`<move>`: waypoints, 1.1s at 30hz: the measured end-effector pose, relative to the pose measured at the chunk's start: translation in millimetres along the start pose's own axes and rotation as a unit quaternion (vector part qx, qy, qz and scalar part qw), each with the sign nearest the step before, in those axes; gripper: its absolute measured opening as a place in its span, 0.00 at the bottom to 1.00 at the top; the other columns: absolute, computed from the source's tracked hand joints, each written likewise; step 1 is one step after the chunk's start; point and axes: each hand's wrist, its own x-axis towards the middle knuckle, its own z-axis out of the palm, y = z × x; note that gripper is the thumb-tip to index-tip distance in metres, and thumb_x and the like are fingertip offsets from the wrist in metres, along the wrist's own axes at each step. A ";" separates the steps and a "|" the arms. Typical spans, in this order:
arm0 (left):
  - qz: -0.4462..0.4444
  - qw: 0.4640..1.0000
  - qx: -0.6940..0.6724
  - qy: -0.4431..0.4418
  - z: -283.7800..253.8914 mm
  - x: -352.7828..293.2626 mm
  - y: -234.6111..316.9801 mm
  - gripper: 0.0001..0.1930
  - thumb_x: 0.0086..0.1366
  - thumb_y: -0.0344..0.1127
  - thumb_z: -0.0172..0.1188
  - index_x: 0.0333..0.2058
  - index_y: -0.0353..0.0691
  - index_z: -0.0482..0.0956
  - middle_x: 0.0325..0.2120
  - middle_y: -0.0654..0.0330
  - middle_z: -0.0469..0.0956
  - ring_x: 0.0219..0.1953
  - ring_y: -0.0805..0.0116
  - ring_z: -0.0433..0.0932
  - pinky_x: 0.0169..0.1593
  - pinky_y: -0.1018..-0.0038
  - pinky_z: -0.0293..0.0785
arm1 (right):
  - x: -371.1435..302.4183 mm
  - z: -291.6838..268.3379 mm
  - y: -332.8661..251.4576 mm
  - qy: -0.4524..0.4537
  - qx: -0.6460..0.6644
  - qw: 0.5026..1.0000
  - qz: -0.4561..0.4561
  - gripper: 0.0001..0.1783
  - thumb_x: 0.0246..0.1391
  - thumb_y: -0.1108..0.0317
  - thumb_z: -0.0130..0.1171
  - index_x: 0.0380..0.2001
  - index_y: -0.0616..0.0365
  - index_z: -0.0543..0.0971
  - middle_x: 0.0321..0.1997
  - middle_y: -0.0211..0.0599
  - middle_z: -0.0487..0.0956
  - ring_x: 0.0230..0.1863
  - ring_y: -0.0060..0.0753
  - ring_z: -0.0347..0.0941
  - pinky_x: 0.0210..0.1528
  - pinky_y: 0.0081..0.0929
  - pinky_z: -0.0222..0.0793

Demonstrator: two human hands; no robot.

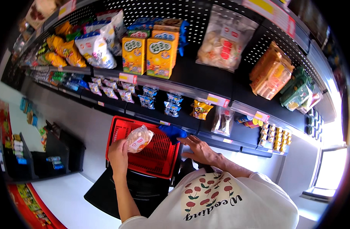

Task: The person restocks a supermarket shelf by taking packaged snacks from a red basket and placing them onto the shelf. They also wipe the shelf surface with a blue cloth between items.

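My left hand point(118, 154) pinches the edge of a clear plastic bag of pale, lumpy food point(140, 139) with a small white and red label. This bag is held up over a red slatted shopping basket point(154, 171). To the right, my right hand point(202, 151) reaches to a blue cloth point(172, 133), its fingertips closed on the cloth's right end. The cloth lies between the basket's far right corner and the lower shelf edge. Beneath the basket is a black surface point(106, 194), whose kind I cannot tell.
Black shelves run across in front, with yellow boxes point(159, 57), white snack bags point(95, 49), a large clear food bag point(225, 40) and brown packs point(271, 72). Lower down stand small blue packets point(172, 105). At the left is a black display rack point(64, 152).
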 end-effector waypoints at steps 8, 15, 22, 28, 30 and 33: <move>0.179 0.974 -0.138 0.001 -45.7 73.1 130.7 0.08 0.65 0.21 0.60 0.43 0.36 0.82 0.38 0.53 0.82 0.39 0.53 0.81 0.43 0.65 0.78 | 14.2 -71.1 -16.2 0.127 0.036 0.991 0.024 0.60 0.46 0.51 0.78 0.75 0.53 0.53 0.62 0.49 0.70 0.62 0.53 0.67 0.66 0.48 0.69; 0.351 0.918 -0.183 0.001 -34.0 144.4 239.1 0.07 0.66 0.19 0.59 0.42 0.31 0.81 0.37 0.53 0.83 0.40 0.59 0.82 0.46 0.69 0.77 | 8.7 -143.0 -9.3 0.285 0.023 0.958 0.028 0.60 0.40 0.53 0.83 0.70 0.62 0.60 0.63 0.56 0.69 0.64 0.53 0.69 0.58 0.43 0.78; 0.418 0.888 -0.191 0.012 17.5 212.6 312.3 0.06 0.66 0.25 0.63 0.41 0.36 0.83 0.38 0.57 0.83 0.39 0.61 0.84 0.41 0.70 0.79 | 18.5 -188.4 48.1 0.346 0.051 0.935 0.057 0.42 0.46 0.60 0.80 0.58 0.65 0.69 0.52 0.46 0.76 0.54 0.44 0.77 0.55 0.37 0.78; 0.373 0.895 -0.245 0.002 63.3 247.2 325.4 0.05 0.65 0.27 0.66 0.40 0.37 0.84 0.39 0.60 0.82 0.37 0.62 0.84 0.37 0.70 0.80 | 36.4 -208.2 87.4 0.354 0.066 0.929 0.082 0.45 0.45 0.58 0.79 0.61 0.66 0.68 0.49 0.46 0.76 0.50 0.46 0.73 0.53 0.38 0.72; 0.362 0.905 -0.220 0.033 82.6 255.0 311.8 0.15 0.65 0.31 0.67 0.50 0.42 0.81 0.46 0.57 0.80 0.46 0.57 0.82 0.45 0.67 0.82 | 41.5 -204.3 99.4 0.368 0.078 0.924 0.072 0.45 0.45 0.59 0.78 0.62 0.66 0.68 0.50 0.46 0.77 0.51 0.46 0.73 0.55 0.38 0.72; 0.268 0.921 -0.282 0.025 100.7 245.6 296.4 0.41 0.63 0.40 0.72 0.70 0.44 0.61 0.65 0.45 0.66 0.62 0.49 0.72 0.56 0.58 0.78 | 42.1 -201.2 113.1 0.376 0.090 0.920 0.068 0.46 0.47 0.59 0.78 0.64 0.66 0.67 0.51 0.47 0.77 0.52 0.47 0.74 0.56 0.38 0.71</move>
